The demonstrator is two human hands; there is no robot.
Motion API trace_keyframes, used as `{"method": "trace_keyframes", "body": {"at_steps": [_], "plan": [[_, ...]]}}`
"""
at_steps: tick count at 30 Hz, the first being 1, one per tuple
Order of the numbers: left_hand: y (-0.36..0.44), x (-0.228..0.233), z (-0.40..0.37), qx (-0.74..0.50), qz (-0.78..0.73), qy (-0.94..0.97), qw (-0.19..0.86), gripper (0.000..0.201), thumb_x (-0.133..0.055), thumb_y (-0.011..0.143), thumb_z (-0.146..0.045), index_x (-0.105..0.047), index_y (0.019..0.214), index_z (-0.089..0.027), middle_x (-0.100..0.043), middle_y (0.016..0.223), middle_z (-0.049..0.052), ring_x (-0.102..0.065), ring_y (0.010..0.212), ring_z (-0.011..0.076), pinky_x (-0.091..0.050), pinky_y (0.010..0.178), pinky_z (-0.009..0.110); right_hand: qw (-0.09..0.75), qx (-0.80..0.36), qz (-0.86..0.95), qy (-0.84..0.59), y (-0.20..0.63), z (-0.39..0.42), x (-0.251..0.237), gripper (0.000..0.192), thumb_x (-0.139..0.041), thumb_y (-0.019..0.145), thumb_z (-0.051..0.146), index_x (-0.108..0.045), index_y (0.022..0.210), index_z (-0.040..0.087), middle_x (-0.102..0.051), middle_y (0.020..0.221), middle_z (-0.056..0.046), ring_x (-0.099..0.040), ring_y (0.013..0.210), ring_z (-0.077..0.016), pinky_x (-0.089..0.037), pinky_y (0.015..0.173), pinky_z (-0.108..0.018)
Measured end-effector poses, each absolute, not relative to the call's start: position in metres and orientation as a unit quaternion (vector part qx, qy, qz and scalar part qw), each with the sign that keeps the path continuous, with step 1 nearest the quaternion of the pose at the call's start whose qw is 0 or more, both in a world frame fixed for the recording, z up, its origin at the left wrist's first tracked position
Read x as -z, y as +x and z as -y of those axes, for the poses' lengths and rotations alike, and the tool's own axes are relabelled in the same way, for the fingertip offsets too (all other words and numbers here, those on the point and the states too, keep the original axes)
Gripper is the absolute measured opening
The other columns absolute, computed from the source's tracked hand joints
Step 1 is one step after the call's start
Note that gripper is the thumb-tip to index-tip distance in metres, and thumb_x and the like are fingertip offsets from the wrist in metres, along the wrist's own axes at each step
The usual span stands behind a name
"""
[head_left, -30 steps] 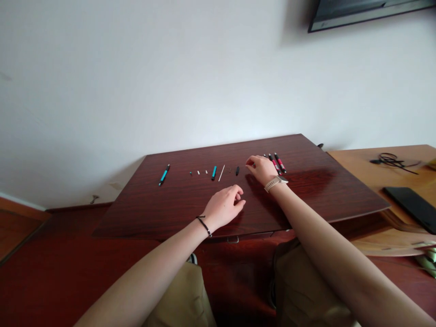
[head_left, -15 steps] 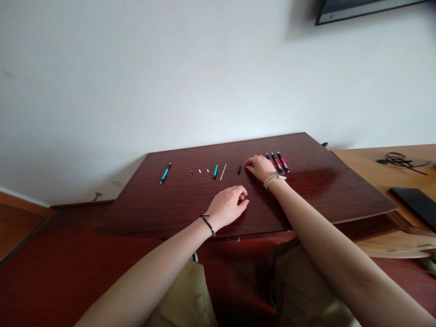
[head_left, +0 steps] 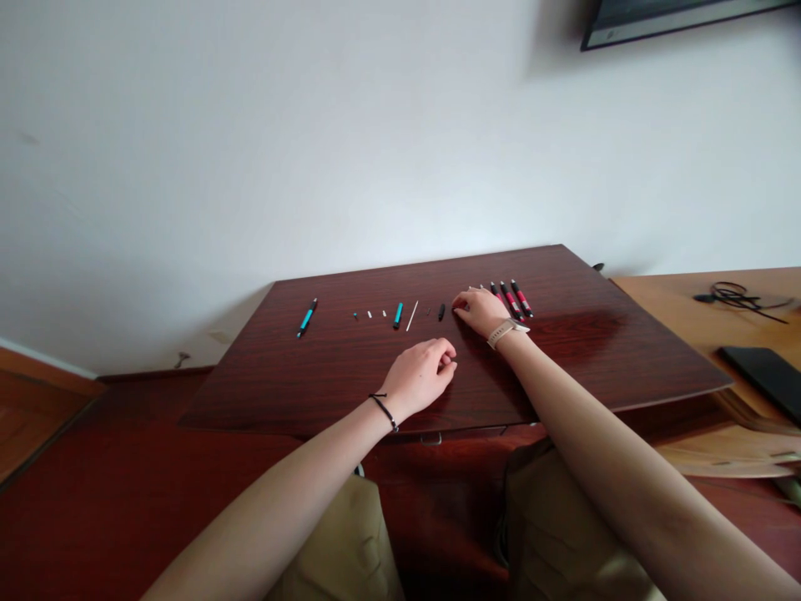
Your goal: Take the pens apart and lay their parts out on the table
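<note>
My left hand (head_left: 420, 373) rests on the dark red table (head_left: 350, 376) with its fingers loosely curled and nothing visible in them. My right hand (head_left: 479, 310), with a watch on its wrist, lies farther back, fingertips down on the wood just right of a small black pen part (head_left: 441, 311). Whether it grips anything is hidden. Red and black pens (head_left: 514, 299) lie side by side against its right edge. Left of the black part run a thin white rod (head_left: 412, 315), a short teal barrel (head_left: 398, 315), tiny white bits (head_left: 370, 315) and a whole teal pen (head_left: 306, 318).
A lighter wooden desk (head_left: 663, 300) adjoins on the right, carrying a black cable (head_left: 729, 295) and a flat black device (head_left: 760, 367). A white wall stands behind the table. My knees in tan trousers (head_left: 338, 542) are below the table's front edge.
My right hand has lowered its fingertips onto the table beside the black pen part. My left hand has curled slightly. The view has shifted a little.
</note>
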State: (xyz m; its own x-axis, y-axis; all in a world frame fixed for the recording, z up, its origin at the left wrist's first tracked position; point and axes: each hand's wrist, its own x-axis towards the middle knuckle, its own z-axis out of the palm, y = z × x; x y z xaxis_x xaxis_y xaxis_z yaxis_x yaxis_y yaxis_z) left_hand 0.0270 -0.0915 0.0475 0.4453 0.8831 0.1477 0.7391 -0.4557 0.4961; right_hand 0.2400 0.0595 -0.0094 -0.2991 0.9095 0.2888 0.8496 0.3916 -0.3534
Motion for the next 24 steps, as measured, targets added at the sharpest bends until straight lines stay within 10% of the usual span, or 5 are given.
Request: {"method": "trace_keyframes", "body": {"at_steps": [14,24], "plan": [[0.011,-0.038,0.079,-0.198,-0.503,0.824,0.169,0.009,-0.062,0.100,-0.022,-0.071,0.102,-0.024,-0.080,0.103,0.003,-0.075,0.094,0.0199,-0.057,0.087,0.029,0.404,-0.106,0.784,-0.459,0.225,-0.019,-0.027,0.038,-0.052,0.092,0.000,-0.075,0.115,0.020,-0.076,0.113,-0.009,-0.070,0.099,-0.0240,-0.054,0.090,-0.034],[-0.012,-0.038,0.066,-0.181,-0.533,0.812,0.152,0.018,-0.058,0.104,-0.027,-0.076,0.103,-0.023,-0.083,0.106,0.008,-0.079,0.099,0.0274,-0.056,0.087,0.033,0.352,-0.169,0.840,-0.377,0.179,0.047,-0.017,0.030,-0.055,0.101,0.007,-0.070,0.121,0.022,-0.075,0.116,-0.008,-0.071,0.105,-0.0235,-0.055,0.092,-0.033]]}}
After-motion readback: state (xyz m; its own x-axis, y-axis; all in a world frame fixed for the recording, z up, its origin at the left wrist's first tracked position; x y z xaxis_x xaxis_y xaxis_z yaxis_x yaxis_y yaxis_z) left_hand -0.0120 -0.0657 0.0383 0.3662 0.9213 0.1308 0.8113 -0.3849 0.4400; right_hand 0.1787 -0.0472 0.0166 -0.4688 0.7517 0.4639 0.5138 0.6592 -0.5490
